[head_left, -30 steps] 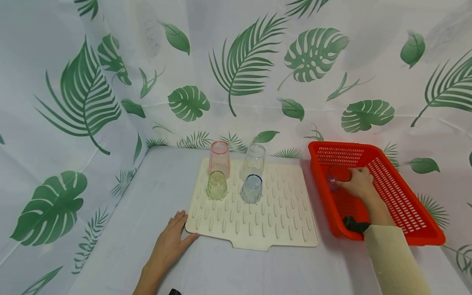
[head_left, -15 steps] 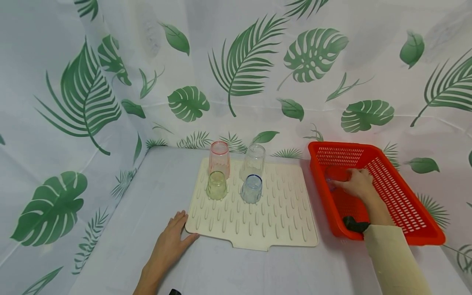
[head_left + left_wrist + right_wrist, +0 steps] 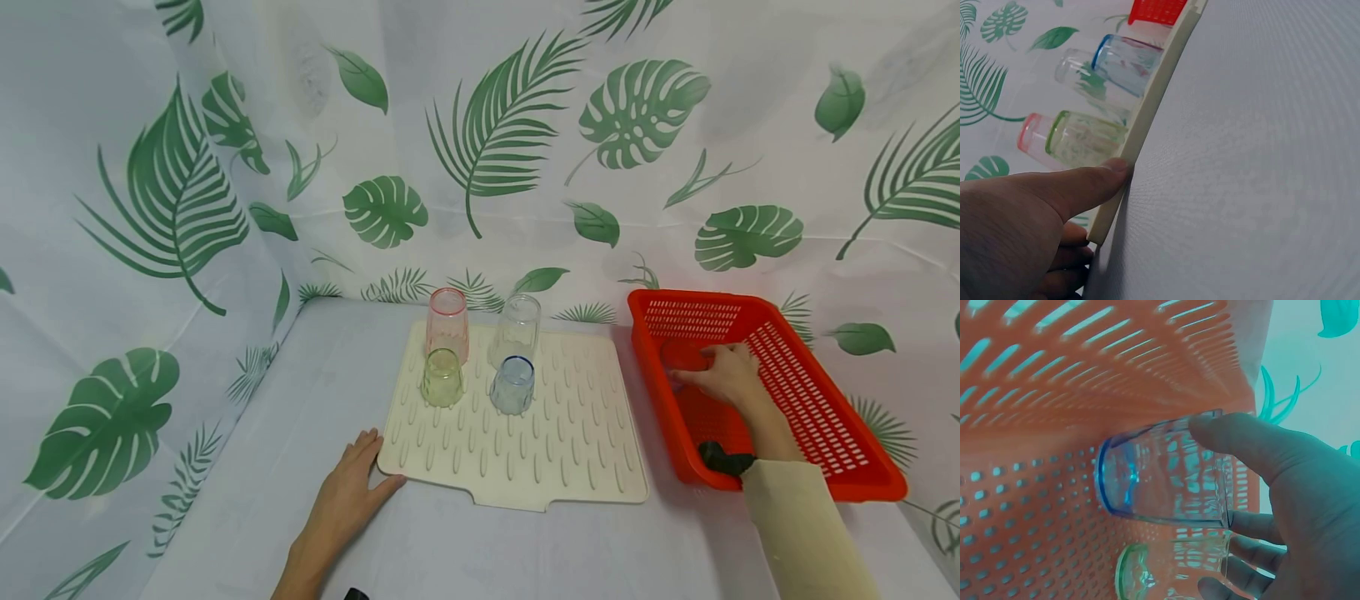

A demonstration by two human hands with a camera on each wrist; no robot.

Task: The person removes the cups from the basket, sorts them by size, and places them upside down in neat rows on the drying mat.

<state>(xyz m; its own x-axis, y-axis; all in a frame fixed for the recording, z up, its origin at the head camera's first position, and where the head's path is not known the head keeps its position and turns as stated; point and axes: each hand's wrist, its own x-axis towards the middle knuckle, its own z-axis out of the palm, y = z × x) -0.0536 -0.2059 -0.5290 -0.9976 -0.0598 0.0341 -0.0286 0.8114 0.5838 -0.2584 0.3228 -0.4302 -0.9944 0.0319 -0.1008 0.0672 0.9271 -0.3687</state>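
Observation:
My right hand [image 3: 726, 372] reaches into the red basket [image 3: 806, 400]. In the right wrist view, its thumb and index finger hold the near end of a clear glass with a blue-edged far end [image 3: 1160, 475]. A green-edged glass [image 3: 1172, 565] stands beside it in the basket, close to my other fingertips. My left hand [image 3: 345, 487] rests at the near left corner of the cream drying mat [image 3: 570, 417], thumb along the front edge and fingers at the side. On the mat stand a green glass [image 3: 442, 379], a blue glass [image 3: 513, 386], a taller pink glass [image 3: 447, 329] and a tall clear glass [image 3: 517, 333].
The basket stands right of the mat, its high slotted walls around my right hand. A leaf-print sheet [image 3: 480, 125] hangs behind and at the left. White cloth [image 3: 300, 392] covers the table. A small black object [image 3: 356, 594] shows at the bottom edge.
In the basket, the glass at my right hand appears slightly lower and fainter, and the fingers have shifted slightly. My left hand and the glasses on the mat stay put.

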